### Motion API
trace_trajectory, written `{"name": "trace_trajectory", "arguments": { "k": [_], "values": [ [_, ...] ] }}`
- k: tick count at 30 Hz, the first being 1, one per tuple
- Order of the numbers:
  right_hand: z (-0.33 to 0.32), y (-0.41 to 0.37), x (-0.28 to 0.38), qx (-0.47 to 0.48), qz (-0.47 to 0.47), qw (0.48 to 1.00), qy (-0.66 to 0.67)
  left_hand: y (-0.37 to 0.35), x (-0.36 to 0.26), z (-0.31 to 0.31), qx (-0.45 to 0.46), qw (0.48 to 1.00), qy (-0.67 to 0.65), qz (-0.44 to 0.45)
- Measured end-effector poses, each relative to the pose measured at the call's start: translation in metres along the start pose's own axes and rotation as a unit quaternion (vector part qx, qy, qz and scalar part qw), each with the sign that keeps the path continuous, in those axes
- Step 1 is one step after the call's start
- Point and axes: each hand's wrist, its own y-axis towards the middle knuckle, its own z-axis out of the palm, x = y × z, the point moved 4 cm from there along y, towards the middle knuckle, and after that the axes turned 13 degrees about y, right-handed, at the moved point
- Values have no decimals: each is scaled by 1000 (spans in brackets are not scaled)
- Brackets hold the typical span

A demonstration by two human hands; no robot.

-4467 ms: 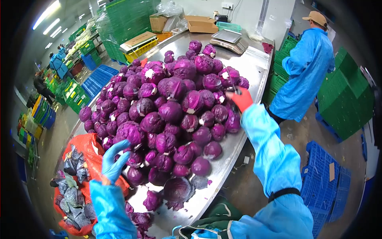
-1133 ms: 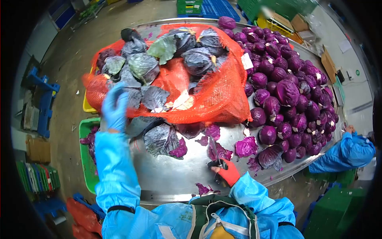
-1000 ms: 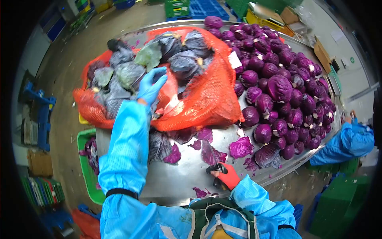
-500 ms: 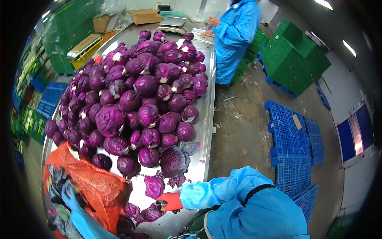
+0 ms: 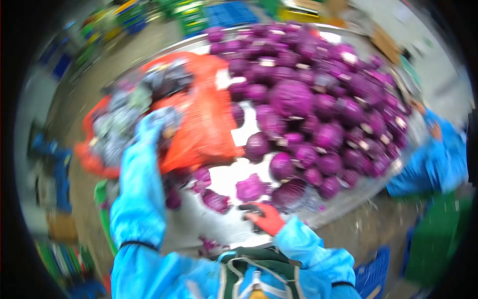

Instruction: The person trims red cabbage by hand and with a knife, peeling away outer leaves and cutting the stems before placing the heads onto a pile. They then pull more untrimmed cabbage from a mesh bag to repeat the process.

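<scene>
Your left hand (image 5: 151, 127) on orange sack (image 5: 204, 124), centre left, finger curl lost in blur. Right hand (image 5: 266, 218) fisted round dark tool (image 5: 248, 207), lower centre; sack up-left of it, left hand nearer.

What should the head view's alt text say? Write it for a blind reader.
Blurred view: the person's blue-gloved left hand touches an orange net sack of leaves; the red-gloved right hand holds a dark tool on a steel table beside piled red cabbages.

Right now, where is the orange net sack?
Head view, upper left: the orange net sack on the metal table, left of the cabbage pile, by the left hand.
</scene>
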Motion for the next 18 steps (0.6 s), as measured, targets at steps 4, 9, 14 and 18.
{"name": "trace_trajectory", "arguments": {
  "k": [4,9,14,18],
  "values": [
    [1,-5,10,-46,-11,999,1,11,26,4,-77,971,210,-87],
    [48,45,60,-38,-67,992,102,-48,33,2,-136,984,111,-19],
    [136,183,126,0,-120,986,115,-112,84,-4,-200,975,62,71],
    [161,292,79,-21,-11,998,51,-74,119,-16,-99,971,-205,-74]
  ]
}}
